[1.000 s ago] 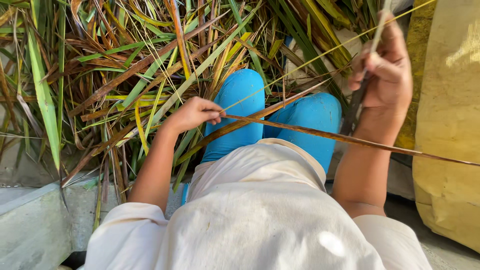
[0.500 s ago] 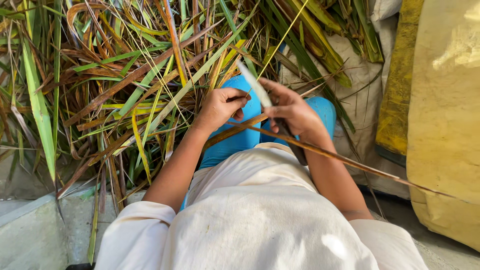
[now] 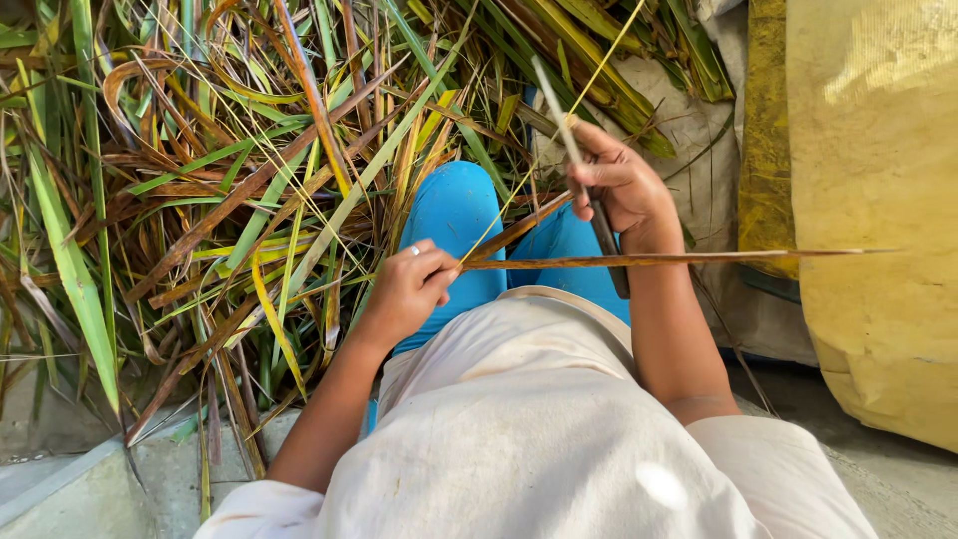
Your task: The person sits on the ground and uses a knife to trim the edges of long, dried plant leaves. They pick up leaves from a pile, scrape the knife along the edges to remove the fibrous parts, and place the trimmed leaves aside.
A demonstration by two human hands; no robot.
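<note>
My left hand [image 3: 409, 289] pinches the end of a long brown dried leaf [image 3: 679, 260] that runs level to the right, across my blue-trousered legs [image 3: 459, 215]. My right hand [image 3: 619, 185] is shut on a knife [image 3: 584, 165] with a dark handle and a pale blade pointing up and away. A thin yellow leaf strip [image 3: 599, 60] rises from between my hands toward the upper right. A ring shows on a finger of the left hand.
A big heap of green, yellow and brown long leaves [image 3: 230, 170] fills the left and top. A yellow sack [image 3: 878, 200] stands at the right, a grey sack [image 3: 699, 130] behind the right hand. A concrete ledge [image 3: 70, 489] lies at lower left.
My hands, close together half a second ago, have drawn apart: the right hand moved up and right with the knife, and the brown leaf now lies level to the right.
</note>
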